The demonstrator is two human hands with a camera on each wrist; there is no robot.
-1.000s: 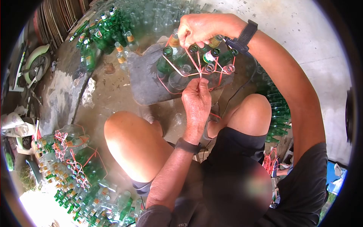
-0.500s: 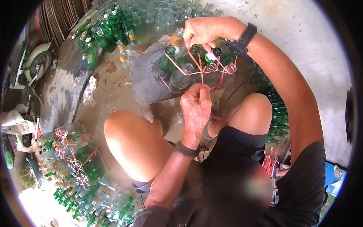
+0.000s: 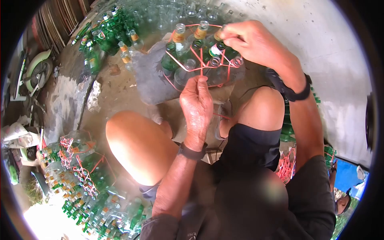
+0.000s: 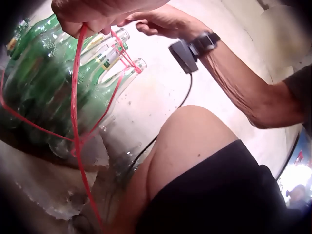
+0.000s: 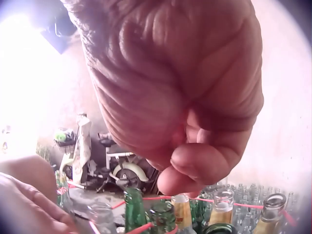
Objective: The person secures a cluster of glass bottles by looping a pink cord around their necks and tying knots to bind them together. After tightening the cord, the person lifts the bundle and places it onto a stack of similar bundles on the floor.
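Note:
Pink cord point(image 3: 202, 69) is strung among the necks of several green and clear bottles point(image 3: 170, 60) standing together on a dark slab point(image 3: 146, 76). At the near side of the bottles my left hand point(image 3: 196, 102) pinches a strand between thumb and fingers; the left wrist view shows this cord point(image 4: 74, 102) running down from the hand point(image 4: 105, 12). My right hand point(image 3: 256, 46) is at the group's far right corner, fingers curled at a strand passing outside the back bottles. In the right wrist view, that cord point(image 5: 214, 200) meets the fingertips of this hand point(image 5: 180, 87).
More loose bottles point(image 3: 108, 36) stand behind and left of the slab. Corded bundles point(image 3: 82, 172) and many bottles lie at lower left. A pile of pink cord point(image 3: 286, 166) is beside the right leg. A motorbike point(image 3: 38, 74) stands at far left.
My right hand has moved right, from above the bottles to their far right corner. The strand there now passes outside the back bottles. My left hand keeps its pinch, shifted slightly left.

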